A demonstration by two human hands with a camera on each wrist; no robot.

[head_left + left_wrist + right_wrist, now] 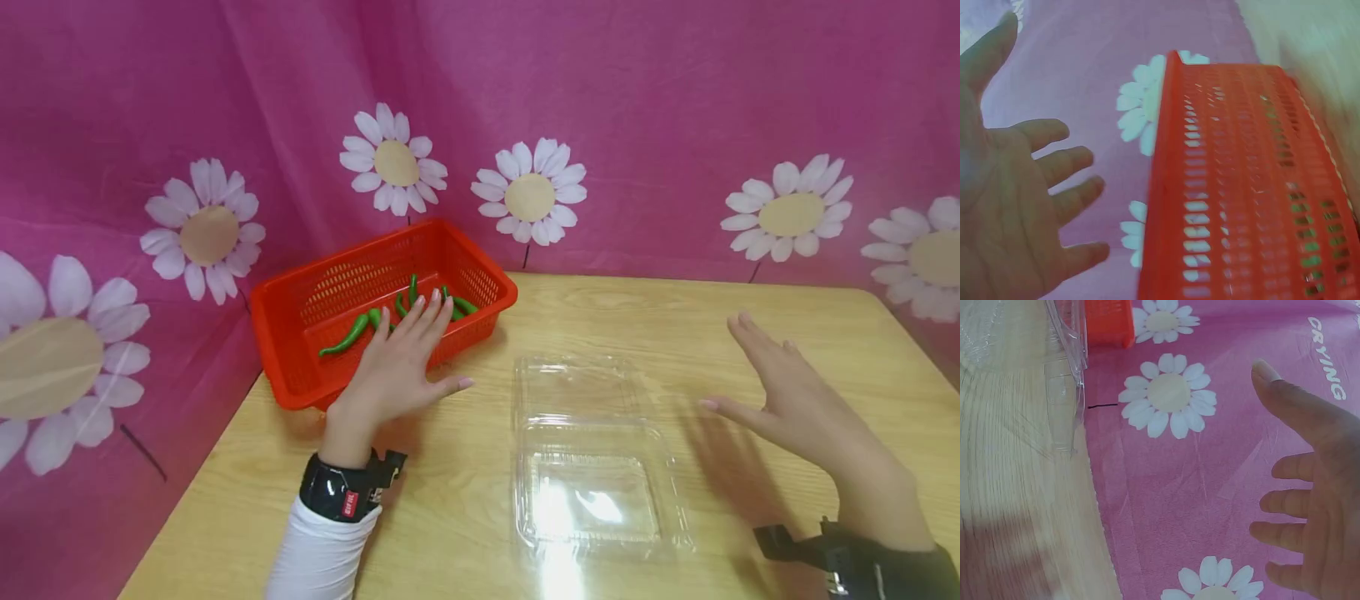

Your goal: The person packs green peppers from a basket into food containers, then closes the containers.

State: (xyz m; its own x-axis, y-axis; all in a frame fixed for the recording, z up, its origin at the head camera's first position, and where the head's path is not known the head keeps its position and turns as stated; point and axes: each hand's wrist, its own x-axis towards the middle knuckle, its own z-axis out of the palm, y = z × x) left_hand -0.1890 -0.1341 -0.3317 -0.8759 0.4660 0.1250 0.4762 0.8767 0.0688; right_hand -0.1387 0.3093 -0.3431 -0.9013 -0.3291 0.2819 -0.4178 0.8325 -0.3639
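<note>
The left hand [393,371], fingers spread, hovers at the near side of a red basket [300,387] that holds several green peppers [348,336]. In the left wrist view its open palm [1010,206] faces the perforated basket wall [1229,187], with a gap between them. A clear plastic container [592,492] lies with its lid unfolded on the table, between the hands. Raised to the right of it is the right hand [802,400], fingers extended and holding nothing. The right wrist view shows this hand [1310,506] apart from the container's edge [1066,394].
The light wooden table [750,333] has its right edge at the far right. Behind it and at the left hangs a pink cloth [637,108] with large white flowers, close to the basket's back side.
</note>
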